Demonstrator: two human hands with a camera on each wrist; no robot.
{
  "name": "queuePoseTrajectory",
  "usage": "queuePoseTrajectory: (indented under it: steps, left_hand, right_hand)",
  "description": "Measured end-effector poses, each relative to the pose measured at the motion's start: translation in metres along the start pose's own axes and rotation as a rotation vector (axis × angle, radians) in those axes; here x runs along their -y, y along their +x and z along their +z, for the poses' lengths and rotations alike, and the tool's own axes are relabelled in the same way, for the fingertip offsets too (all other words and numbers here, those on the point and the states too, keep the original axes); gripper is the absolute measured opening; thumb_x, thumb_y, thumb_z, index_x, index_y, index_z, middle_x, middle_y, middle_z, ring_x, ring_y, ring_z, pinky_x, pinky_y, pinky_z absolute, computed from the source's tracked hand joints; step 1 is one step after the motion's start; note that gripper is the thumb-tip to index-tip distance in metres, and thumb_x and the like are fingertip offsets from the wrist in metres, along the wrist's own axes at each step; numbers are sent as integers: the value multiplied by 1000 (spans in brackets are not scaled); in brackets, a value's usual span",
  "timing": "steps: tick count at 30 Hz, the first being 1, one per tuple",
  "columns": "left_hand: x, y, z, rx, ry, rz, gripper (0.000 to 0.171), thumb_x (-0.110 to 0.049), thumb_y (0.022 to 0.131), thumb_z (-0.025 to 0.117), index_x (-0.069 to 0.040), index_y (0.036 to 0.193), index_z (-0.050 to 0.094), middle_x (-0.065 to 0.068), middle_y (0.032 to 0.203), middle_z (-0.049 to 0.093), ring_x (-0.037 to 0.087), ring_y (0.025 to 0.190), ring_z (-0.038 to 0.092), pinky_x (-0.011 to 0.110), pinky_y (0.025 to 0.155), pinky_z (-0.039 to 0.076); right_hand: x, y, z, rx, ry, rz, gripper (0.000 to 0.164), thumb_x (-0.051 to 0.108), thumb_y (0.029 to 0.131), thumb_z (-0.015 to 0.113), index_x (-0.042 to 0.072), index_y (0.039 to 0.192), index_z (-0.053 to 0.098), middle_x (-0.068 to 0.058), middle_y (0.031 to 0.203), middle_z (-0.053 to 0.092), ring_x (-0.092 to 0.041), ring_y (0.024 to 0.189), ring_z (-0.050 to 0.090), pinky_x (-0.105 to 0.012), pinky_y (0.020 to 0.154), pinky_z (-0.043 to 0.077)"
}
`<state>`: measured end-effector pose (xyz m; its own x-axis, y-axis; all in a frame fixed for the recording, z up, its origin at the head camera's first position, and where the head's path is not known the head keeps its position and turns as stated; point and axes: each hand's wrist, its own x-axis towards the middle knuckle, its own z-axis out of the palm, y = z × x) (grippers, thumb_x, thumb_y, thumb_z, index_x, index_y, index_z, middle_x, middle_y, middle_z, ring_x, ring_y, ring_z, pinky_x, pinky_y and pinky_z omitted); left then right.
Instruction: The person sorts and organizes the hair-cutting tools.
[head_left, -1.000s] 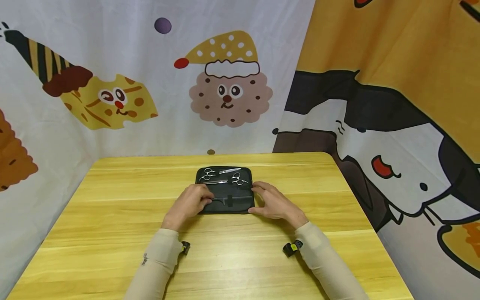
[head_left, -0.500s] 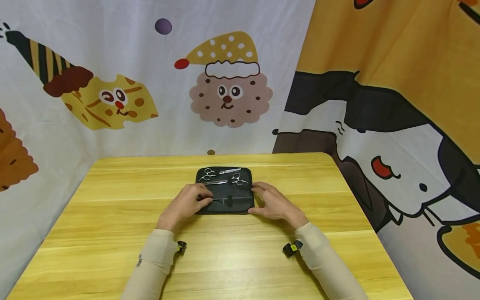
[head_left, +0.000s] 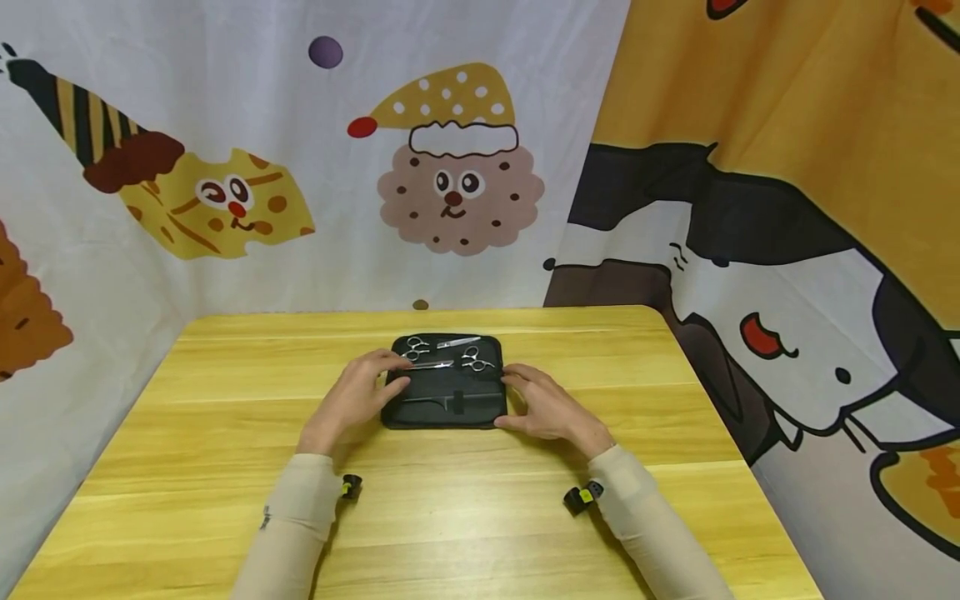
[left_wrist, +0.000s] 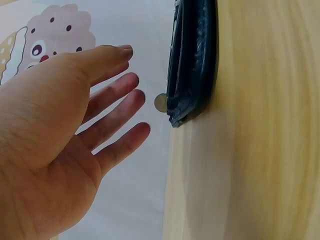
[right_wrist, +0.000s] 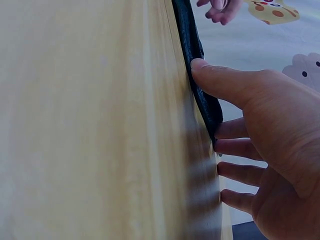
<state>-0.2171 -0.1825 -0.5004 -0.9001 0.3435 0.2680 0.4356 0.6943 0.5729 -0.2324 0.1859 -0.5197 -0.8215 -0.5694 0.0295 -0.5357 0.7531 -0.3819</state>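
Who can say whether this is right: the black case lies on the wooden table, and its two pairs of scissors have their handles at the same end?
Not quite: in the head view, the farther scissors have handles on the left, the nearer scissors on the right, so opposite ends. The rest stands.

Head view is looking forward and down, from farther back, over the wood-grain table (head_left: 457, 517). Wrist views are facing left hand (left_wrist: 55, 145) and right hand (right_wrist: 282, 130) close up, both sharing the scissors case (head_left: 435, 384).
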Motion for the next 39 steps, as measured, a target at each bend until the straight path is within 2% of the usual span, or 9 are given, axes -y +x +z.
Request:
queuePoseTrajectory:
  steps: [5, 14, 18, 27, 39]
  left_hand:
    - [5, 6, -4, -19, 9, -13, 36, -14, 109, 77, 0, 142, 77, 21, 142, 74, 45, 133, 71, 64, 116, 59]
    - [17, 26, -10, -93, 33, -37, 41, -14, 107, 79, 2, 145, 73, 28, 148, 69, 50, 138, 68, 67, 118, 57]
    - [23, 35, -12, -73, 30, -55, 45, -14, 109, 77, 3, 150, 69, 29, 152, 67, 51, 139, 67, 67, 118, 57]
    - [35, 55, -17, -40, 15, -63, 40, -9, 110, 72, 7, 147, 69, 31, 147, 69, 50, 133, 69, 67, 116, 57]
    - [44, 73, -16, 51, 50, -144, 37, -12, 114, 63, 8, 146, 70, 32, 149, 70, 52, 136, 68, 67, 117, 56]
  right_hand:
    - [0, -1, 1, 1, 6, -1, 81, 48, 96, 91, -1, 155, 64, -23, 170, 54, -42, 158, 55, -56, 135, 45]
    - [0, -1, 0, 2, 7, 3, 81, 47, 96, 91, -1, 155, 64, -22, 171, 54, -41, 159, 55, -56, 135, 44]
    - [0, -1, -1, 2, 6, 4, 80, 47, 96, 91, -1, 155, 65, -22, 170, 54, -41, 159, 55, -56, 136, 44]
    - [0, -1, -1, 3, -12, -7, 80, 47, 96, 91, -2, 154, 65, -23, 170, 55, -41, 158, 56, -56, 135, 45]
    - [-1, 1, 0, 10, -20, 1, 81, 49, 96, 90, -1, 155, 65, -22, 171, 54, -40, 159, 55, -55, 136, 44]
